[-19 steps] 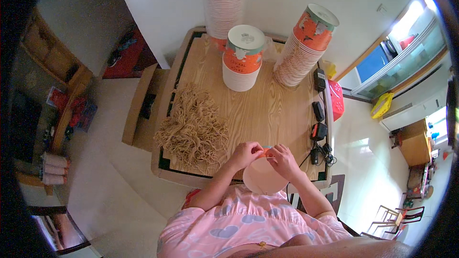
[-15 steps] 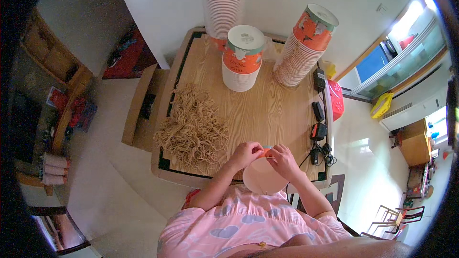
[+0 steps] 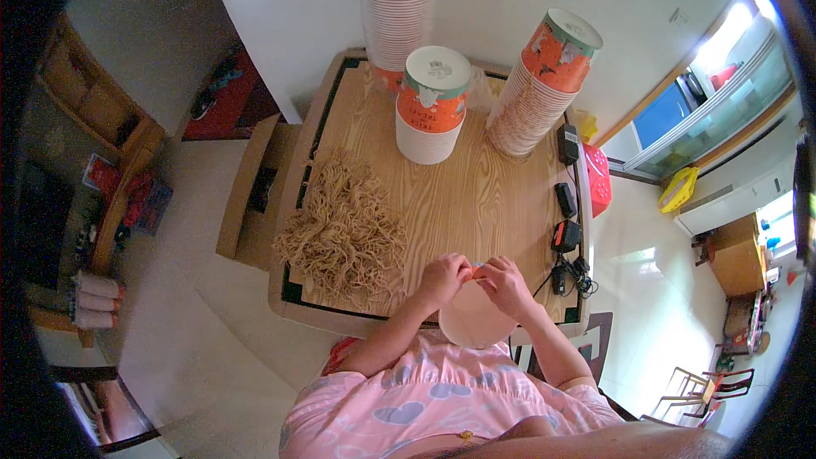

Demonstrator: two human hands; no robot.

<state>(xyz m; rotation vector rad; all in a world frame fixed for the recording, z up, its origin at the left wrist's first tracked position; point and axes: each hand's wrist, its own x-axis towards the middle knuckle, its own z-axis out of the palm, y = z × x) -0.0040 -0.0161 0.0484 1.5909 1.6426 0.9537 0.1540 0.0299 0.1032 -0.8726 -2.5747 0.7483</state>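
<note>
A paper bucket [image 3: 476, 321], off-white inside with orange showing at its far edge, is held close to my body at the table's front edge. My left hand [image 3: 444, 280] pinches the far rim from the left. Just beside it, my right hand [image 3: 503, 286] pinches the same rim, fingertips almost meeting the left ones. Whether a thin cord lies between the fingertips I cannot make out. Left of my hands is a loose heap of tan cords [image 3: 344, 234]. Beyond them stands a short stack of upside-down orange, green and white paper buckets [image 3: 430, 115].
A taller bucket stack [image 3: 533, 102] leans at the back right, and another tall stack [image 3: 398, 13] rises by the wall. Black power adapters and cables [image 3: 564, 236] line the right table edge. An open cardboard box [image 3: 246, 195] stands left of the wooden table [image 3: 463, 204].
The bucket has shifted slightly to the right and turned a little. My left hand has moved a touch closer to the right hand, and both still grip the rim.
</note>
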